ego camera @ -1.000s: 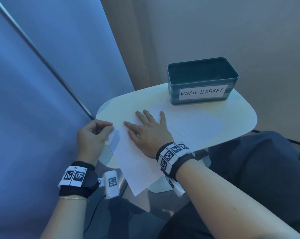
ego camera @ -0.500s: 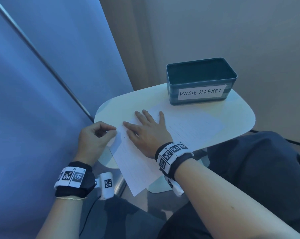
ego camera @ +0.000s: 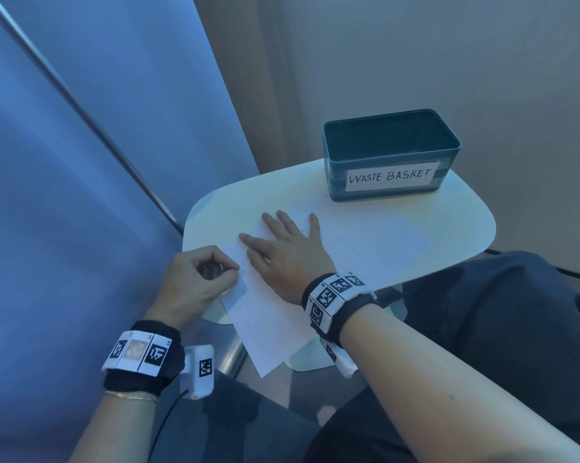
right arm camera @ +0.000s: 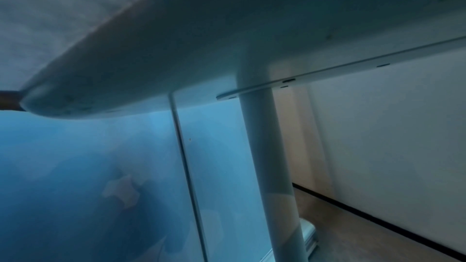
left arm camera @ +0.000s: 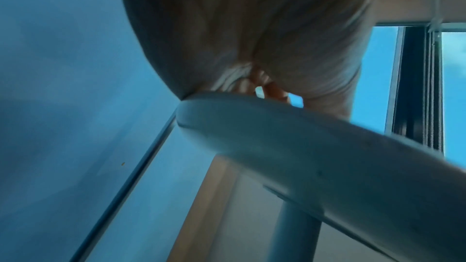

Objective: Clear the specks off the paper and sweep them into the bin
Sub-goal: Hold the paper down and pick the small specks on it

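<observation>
Bin (ego camera: 390,182) beyond paper (ego camera: 375,243); right hand (ego camera: 288,252) flat, left hand (ego camera: 195,282) grip pinching its edge.

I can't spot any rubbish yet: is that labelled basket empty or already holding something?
It looks empty: the head view shows only the dark bare inside of the waste basket. Its nearest inner corner is hidden by the front wall.

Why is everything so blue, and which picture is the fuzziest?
Head view: bluish light tints everything, yet the waste basket label reads sharp. Left wrist view: the left hand is a close, soft blur. Right wrist view: dimmest and haziest, showing only the table underside.
</observation>
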